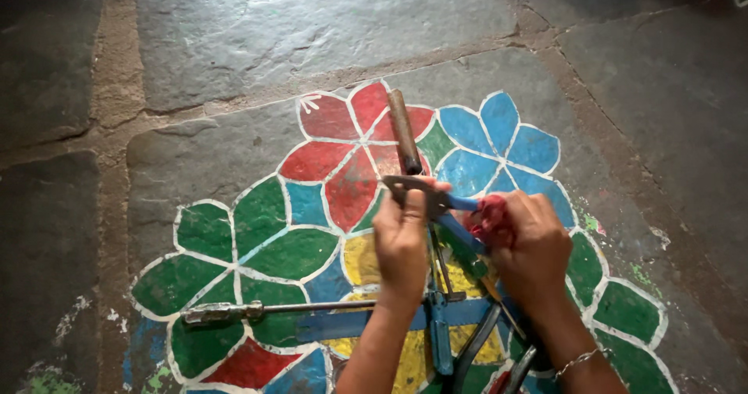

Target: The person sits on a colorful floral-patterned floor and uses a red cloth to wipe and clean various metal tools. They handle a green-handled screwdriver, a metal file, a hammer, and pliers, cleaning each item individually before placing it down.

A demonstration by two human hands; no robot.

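My left hand grips the grey metal head of a tool with a brown wooden handle that points away from me. My right hand holds a crumpled red cloth pressed against a blue part of the same tool. Both hands are above a stone floor painted with red, blue and green flower shapes. A thin bracelet is on my right wrist.
A long metal rod tool lies on the floor to the left of my left arm. Blue and grey metal tools lie under my forearms. Bare grey stone slabs with sandy joints spread beyond the painting.
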